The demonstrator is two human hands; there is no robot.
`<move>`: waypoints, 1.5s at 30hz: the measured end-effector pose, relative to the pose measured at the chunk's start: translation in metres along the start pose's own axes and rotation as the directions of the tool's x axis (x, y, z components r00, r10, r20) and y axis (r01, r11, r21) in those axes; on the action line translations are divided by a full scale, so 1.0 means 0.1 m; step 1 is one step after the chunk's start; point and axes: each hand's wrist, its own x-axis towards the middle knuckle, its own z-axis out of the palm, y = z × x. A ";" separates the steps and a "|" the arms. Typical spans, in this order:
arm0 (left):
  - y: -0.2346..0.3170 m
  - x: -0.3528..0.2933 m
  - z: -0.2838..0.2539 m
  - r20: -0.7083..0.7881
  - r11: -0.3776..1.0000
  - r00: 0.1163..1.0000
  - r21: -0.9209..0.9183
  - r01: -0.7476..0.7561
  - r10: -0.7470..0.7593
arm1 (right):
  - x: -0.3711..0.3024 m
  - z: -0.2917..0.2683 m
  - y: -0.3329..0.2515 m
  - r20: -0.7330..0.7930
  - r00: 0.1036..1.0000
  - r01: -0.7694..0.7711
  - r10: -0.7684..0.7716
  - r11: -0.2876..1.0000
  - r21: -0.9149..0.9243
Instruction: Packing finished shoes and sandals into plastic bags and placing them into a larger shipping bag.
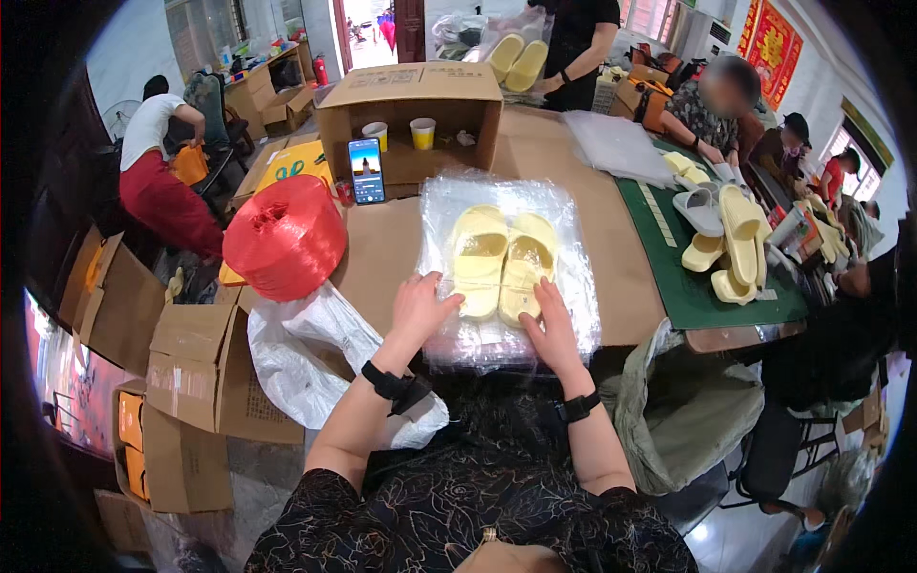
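Observation:
A pair of pale yellow slide slippers, the left slipper [480,250] and the right slipper [531,256], lies side by side on a stack of clear plastic bags [573,306]. A thin pale line crosses both; whether it is a string or a film edge I cannot tell. My left hand [420,307] rests at the outer edge of the left slipper, its thumb reaching toward the near end. At the near end of the right slipper, my right hand [552,325] has its thumb and fingers apart. Neither hand is wrapped round a slipper.
An open carton [411,88] with paper cups stands beyond, a phone [366,172] leaning at its front. Left is a red twine roll [285,237]. More slippers [740,239] lie on a green mat [659,258] at right. A sack [683,411] hangs at the table edge; several people work nearby.

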 end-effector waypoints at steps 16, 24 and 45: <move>0.00 0.16 0.02 0.147 0.911 0.981 -0.375 0.172 -0.124 | -0.02 0.04 0.05 -0.011 1.000 0.018 -0.018 1.000 0.023; 0.08 0.21 0.03 0.141 0.801 0.987 -0.580 0.147 -0.078 | -0.02 0.02 0.05 -0.016 1.000 0.012 -0.012 1.000 0.020; 0.70 -0.22 -0.19 0.347 -0.244 0.853 -0.854 0.459 0.390 | -0.06 -0.30 -0.37 -0.325 0.903 0.000 0.281 0.756 0.655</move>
